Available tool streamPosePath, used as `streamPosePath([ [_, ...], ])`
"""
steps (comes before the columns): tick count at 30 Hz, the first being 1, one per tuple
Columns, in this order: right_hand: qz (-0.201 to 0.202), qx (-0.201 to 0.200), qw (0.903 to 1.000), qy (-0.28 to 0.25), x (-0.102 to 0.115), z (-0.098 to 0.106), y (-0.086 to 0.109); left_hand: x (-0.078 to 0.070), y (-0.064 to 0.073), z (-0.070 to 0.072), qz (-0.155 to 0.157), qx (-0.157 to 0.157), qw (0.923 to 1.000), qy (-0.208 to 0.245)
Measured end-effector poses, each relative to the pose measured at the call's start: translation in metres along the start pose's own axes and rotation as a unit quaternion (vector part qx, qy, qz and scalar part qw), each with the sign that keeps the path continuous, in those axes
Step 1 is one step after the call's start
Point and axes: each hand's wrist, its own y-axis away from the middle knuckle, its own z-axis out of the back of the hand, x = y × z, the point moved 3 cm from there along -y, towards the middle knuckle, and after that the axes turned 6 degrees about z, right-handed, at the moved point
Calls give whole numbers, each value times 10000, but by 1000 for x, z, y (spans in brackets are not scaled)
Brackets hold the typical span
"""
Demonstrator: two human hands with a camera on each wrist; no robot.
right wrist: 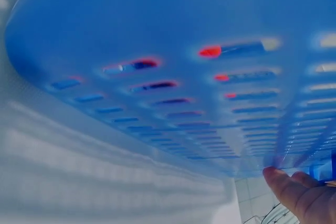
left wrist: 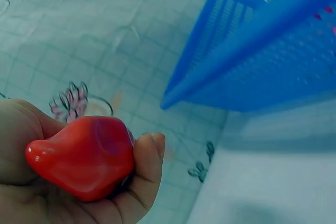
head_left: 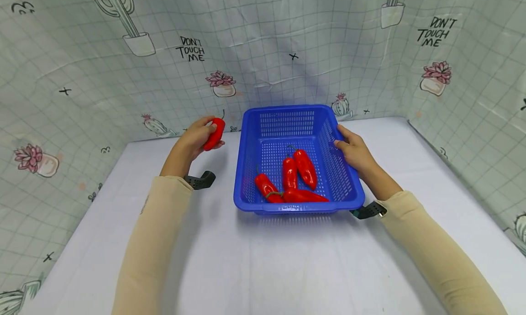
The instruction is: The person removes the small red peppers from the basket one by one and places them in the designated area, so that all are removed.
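While the left hand held one red pepper left of the middle of the frame, the right hand held the blue basket by its right side. To do this well, it seemed best to hold the pepper snugly but not squeeze it, since its shiny skin looked slippery and its thin stem, which pointed up, might snap. Keeping the basket still with the right hand looked wise too, so that the four loose peppers near its front would not roll about. If the left hand moved across, it would have had to go high enough to miss the left rim. The left hand was closed just enough to fit round the pepper, with the thumb on one side and fingers bent on the other. That pepper was near the basket but did not touch it, and it seemed to be up off the white desk. The right hand was bent over the basket's edge in a light pinch, with the thumb on the rim, at the right of the middle. How hard it pressed, I could not tell.
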Motion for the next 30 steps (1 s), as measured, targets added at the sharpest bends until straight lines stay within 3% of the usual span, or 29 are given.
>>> streamPosePath([
  [13, 15, -51, 9997, 243, 4, -4, 2, 40, -8, 17, 312, 15, 9995, 10],
  [25, 65, -14, 9996, 274, 4, -4, 1, 58, -10, 16, 321, -7, 9989, -329],
  [30, 34, -33, 9996, 274, 4, -4, 1, 64, -12, 17, 371, -186, 9967, -701],
])
